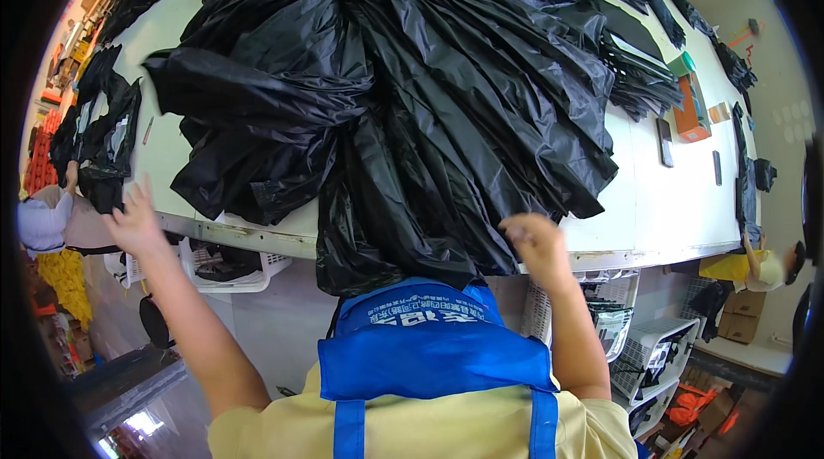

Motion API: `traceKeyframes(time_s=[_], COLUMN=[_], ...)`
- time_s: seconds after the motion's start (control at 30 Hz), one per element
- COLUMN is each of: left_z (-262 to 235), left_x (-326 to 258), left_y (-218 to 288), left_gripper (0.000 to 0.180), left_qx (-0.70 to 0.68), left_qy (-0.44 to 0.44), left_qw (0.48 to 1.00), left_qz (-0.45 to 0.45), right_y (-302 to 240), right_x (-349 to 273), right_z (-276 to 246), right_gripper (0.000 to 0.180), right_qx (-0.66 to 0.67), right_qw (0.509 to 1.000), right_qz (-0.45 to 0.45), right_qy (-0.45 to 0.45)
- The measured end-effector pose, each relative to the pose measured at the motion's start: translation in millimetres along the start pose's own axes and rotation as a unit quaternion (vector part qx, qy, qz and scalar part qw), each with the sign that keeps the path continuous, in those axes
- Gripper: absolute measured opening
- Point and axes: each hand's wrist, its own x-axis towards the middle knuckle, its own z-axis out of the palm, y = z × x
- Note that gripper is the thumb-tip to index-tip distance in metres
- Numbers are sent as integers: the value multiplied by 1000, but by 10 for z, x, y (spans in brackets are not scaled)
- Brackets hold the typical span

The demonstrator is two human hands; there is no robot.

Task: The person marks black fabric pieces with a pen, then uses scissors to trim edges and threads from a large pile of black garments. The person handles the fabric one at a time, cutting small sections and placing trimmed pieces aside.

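Observation:
A large heap of thin black plastic bags (446, 116) fans out over the white table, gathered at the far middle with a small white tag. Its loose ends hang over the front edge towards my blue apron (429, 365). My left hand (136, 223) is raised at the left by the table's front edge, fingers spread, nothing in it and apart from the bags. At the right lower edge of the heap, my right hand (539, 246) has its fingers loosely bent, with nothing seen in them. Whether its fingertips touch the plastic I cannot tell.
On the white table (635, 210) at the right lie a phone (665, 142), an orange box (690, 111) and stacked black bags (639, 73). A red pen (148, 130) lies at the left. White baskets (657, 356) stand below the edge. Other people work at both sides.

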Motion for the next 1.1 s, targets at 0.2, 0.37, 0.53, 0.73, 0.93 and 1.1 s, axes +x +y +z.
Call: traceKeyframes(time_s=[0.2, 0.37, 0.53, 0.73, 0.93, 1.1], left_z=[-737, -214, -217, -560, -81, 129], left_x=[-2210, -2976, -3104, -3080, -2711, -2526], left_y=[-1583, -2050, -2153, -2094, -1872, -1685], left_gripper=[30, 22, 34, 17, 4, 9], left_qx=[327, 425, 504, 504, 248, 74], left_qy=[-370, -625, -758, -785, -474, -427], left_qw=[828, 644, 414, 356, 768, 818], left_qz=[-263, -116, -19, 52, -353, -379], right_y=[246, 262, 381, 418, 16, -432], right_x=[-382, -11, 417, -94, -238, 179], right_z=[536, 554, 698, -158, -23, 367], right_gripper=[37, 37, 16, 15, 49, 56], right_qx=[-135, -52, -83, 155, 205, 191], right_qw=[972, 993, 993, 948, 956, 981], right_qz=[-76, -104, -3, 211, 210, 6], right_qy=[-177, -8, 88, -182, 3, 39])
